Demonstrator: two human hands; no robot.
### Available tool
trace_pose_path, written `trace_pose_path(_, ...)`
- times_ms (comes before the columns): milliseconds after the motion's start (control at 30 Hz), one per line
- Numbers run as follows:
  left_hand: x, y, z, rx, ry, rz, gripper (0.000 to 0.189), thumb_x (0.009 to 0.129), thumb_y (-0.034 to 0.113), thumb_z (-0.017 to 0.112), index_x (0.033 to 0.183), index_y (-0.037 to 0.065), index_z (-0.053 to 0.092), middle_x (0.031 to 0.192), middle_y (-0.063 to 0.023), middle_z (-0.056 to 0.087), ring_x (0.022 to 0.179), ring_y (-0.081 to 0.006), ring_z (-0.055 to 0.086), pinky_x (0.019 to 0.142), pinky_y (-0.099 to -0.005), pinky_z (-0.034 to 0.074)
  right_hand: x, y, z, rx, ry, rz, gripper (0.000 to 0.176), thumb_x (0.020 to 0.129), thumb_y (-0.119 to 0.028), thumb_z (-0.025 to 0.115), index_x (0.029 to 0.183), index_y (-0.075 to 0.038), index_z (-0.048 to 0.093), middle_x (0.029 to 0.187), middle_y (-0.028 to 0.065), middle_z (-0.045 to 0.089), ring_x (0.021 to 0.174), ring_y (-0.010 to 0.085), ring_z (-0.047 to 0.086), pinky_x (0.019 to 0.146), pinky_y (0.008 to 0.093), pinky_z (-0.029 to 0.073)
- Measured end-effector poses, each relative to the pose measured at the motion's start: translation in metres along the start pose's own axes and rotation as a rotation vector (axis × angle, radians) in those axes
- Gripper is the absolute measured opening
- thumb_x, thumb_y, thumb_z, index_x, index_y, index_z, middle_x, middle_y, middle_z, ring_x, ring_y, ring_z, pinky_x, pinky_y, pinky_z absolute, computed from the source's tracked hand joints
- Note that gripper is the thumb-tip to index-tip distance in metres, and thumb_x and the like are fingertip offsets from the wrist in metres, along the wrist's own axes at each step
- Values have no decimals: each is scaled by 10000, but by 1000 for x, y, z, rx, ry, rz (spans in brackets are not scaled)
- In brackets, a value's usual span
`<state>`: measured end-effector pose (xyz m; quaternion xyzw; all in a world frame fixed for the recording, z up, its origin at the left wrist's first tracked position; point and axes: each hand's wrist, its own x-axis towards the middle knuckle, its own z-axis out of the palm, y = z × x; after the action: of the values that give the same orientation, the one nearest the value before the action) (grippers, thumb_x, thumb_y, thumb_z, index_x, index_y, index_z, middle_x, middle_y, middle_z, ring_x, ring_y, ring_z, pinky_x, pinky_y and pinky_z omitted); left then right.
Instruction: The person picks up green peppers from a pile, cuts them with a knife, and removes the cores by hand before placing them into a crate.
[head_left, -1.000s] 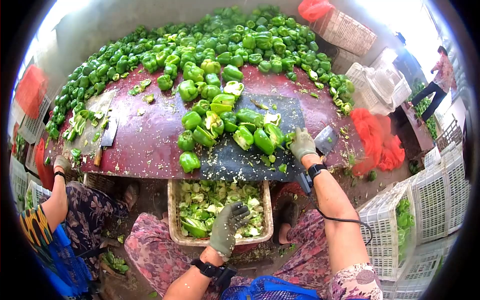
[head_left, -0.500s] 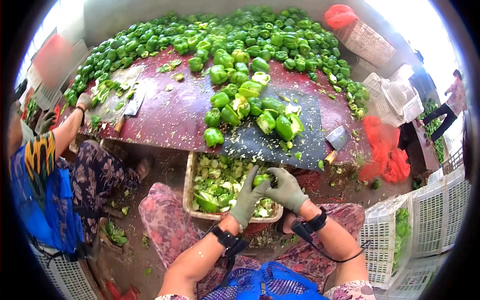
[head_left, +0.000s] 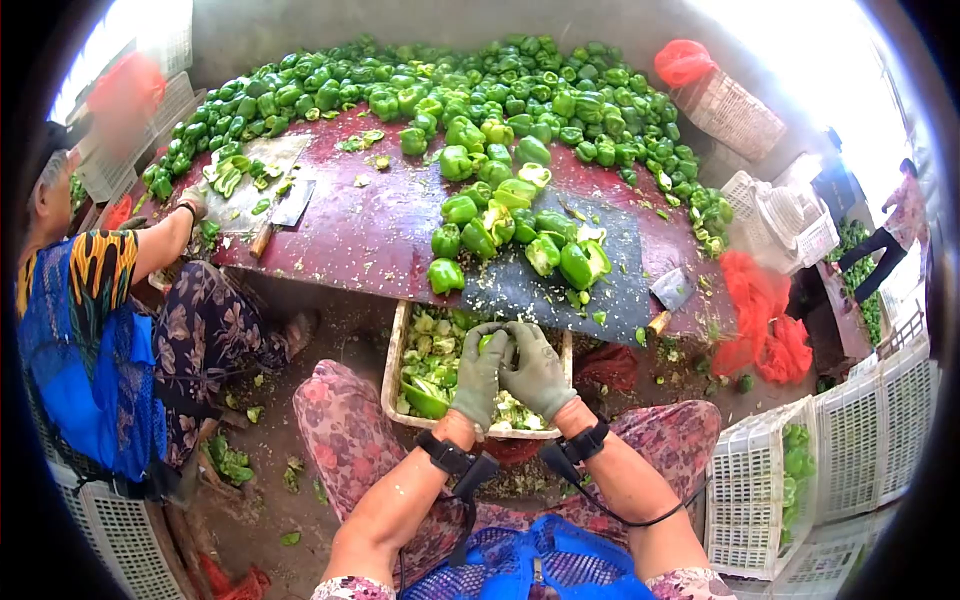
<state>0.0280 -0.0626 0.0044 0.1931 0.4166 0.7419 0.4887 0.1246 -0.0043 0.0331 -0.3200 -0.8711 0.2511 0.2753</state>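
Observation:
My left hand and my right hand, both in grey-green gloves, meet above a basket. Both are closed round a green pepper, of which only a small part shows between the gloves. Pale cores and green pepper pieces fill the basket below. Just beyond my hands, whole and cut peppers lie on a dark mat strewn with seeds.
A large heap of green peppers lines the table's back. One cleaver lies at the right, another at the left. A co-worker sits at the left. Crates and red netting stand right; another person is beyond.
My hands have drawn together and cover more of the pepper. The view has shifted slightly. The co-worker's head now shows, and their hand is at the cut peppers on the left.

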Motion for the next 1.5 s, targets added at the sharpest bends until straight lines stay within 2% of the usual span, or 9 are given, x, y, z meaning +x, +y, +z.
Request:
trace_pose_path(300, -1, -4, -5, 86, 112, 13, 213, 943, 263, 591, 1037, 73, 604, 928, 18, 551, 851, -75, 484, 753, -240, 427, -7, 5, 8, 159, -2, 167, 528, 737, -186, 707, 1197, 14, 543, 1134, 203, 593, 1057, 336, 582, 927, 381, 466)
trace_pose_path(500, 3, -7, -22, 53, 4, 26, 311, 935, 287, 586, 1156, 68, 598, 1044, -19, 608, 956, -125, 554, 834, -286, 458, -5, -26, -12, 108, -37, 155, 535, 779, -236, 712, 1232, -17, 532, 1145, 193, 589, 1071, 322, 576, 930, 373, 462)
trace_pose_path(733, 12, 22, -27, -335, -43, -492, 307, 938, 328, 570, 1134, 95, 605, 1033, -46, 646, 921, -163, 627, 809, -325, 520, -12, -25, -39, -217, -288, -303, 524, 811, -155, 637, 1300, -33, 495, 1285, 204, 523, 1158, 371, 536, 971, 403, 453)
trace_pose_path(933, 3, 21, -19, -282, -7, -384, 460, 886, 448, 626, 1211, 125, 588, 1053, -47, 649, 860, -173, 630, 712, -349, 539, -5, -21, -41, -316, -362, -395, 605, 794, -245, 674, 1305, -4, 457, 1274, 218, 497, 1083, 398, 550, 932, 438, 466)
trace_pose_path(1033, 2, 14, -21, -70, -109, -385, 593, 824, 473, 680, 1231, 63, 546, 1164, -105, 547, 935, -208, 581, 728, -341, 528, 3, -16, -43, -252, -483, -160, 663, 812, -331, 689, 1346, -42, 424, 1259, 213, 507, 1107, 372, 553, 941, 417, 467)
trace_pose_path(1067, 2, 9, -18, -57, -72, -381, 599, 826, 453, 679, 1236, 43, 527, 1133, -101, 551, 921, -208, 580, 712, -343, 530, 0, -1, -34, -274, -312, -263, 626, 747, -321, 757, 1262, -57, 517, 1125, 129, 591, 978, 313, 621, 803, 397, 521)
trace_pose_path(1133, -7, 9, -13, -47, -55, -346, 418, 907, 357, 583, 1150, 17, 579, 1063, -89, 573, 913, -202, 571, 832, -329, 488, -5, -7, -32, -319, -331, -163, 636, 729, -360, 767, 1254, -81, 541, 1144, 126, 594, 1017, 300, 615, 856, 390, 510)
trace_pose_path(1233, 15, -36, -32, 103, -55, -105, 293, 908, 339, 530, 1080, 131, 645, 950, -2, 592, 849, -144, 554, 677, -319, 500, -10, -33, -38, -310, -390, -114, 656, 784, -358, 707, 1336, -100, 464, 1230, 167, 541, 1053, 353, 589, 878, 414, 500)
trace_pose_path(1500, 16, -44, -38, -42, -48, -233, 266, 926, 302, 514, 948, 80, 659, 849, -24, 623, 754, -137, 575, 636, -277, 486, -29, -22, -18, -159, -282, 5, 621, 736, -334, 730, 1263, -66, 539, 1206, 177, 577, 1083, 339, 583, 933, 394, 470)
